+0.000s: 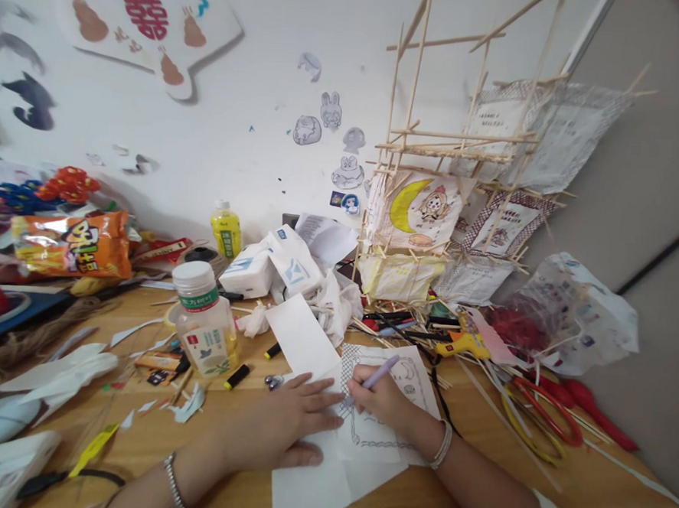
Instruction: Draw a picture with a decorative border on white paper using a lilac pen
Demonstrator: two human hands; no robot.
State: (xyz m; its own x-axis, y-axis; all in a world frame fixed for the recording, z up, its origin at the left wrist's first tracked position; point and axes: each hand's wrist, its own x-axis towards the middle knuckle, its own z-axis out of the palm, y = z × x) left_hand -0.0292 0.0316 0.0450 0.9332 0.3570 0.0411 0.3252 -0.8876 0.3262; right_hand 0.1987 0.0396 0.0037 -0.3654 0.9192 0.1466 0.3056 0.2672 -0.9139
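Observation:
My right hand (372, 394) is closed around a light purple pen (383, 370), its tip near the left border of a drawing sheet (424, 382). That sheet carries a patterned frame and small figures in dark lines. Flat on the paper beside it, my left hand (292, 420) has its fingers spread, with the fingertips at the drawing's left edge. Under both lie blank white sheets (307, 490), and another white sheet (303, 332) sits behind. The pen tip is partly hidden by my fingers.
A plastic bottle (204, 322) stands left of the papers, near a black marker cap (237, 376). Behind rises a wooden stick frame (456, 135) with drawn panels. Scissors (548, 412) and a yellow glue gun (463, 344) lie right. Tissue packs (293, 259) sit against the wall.

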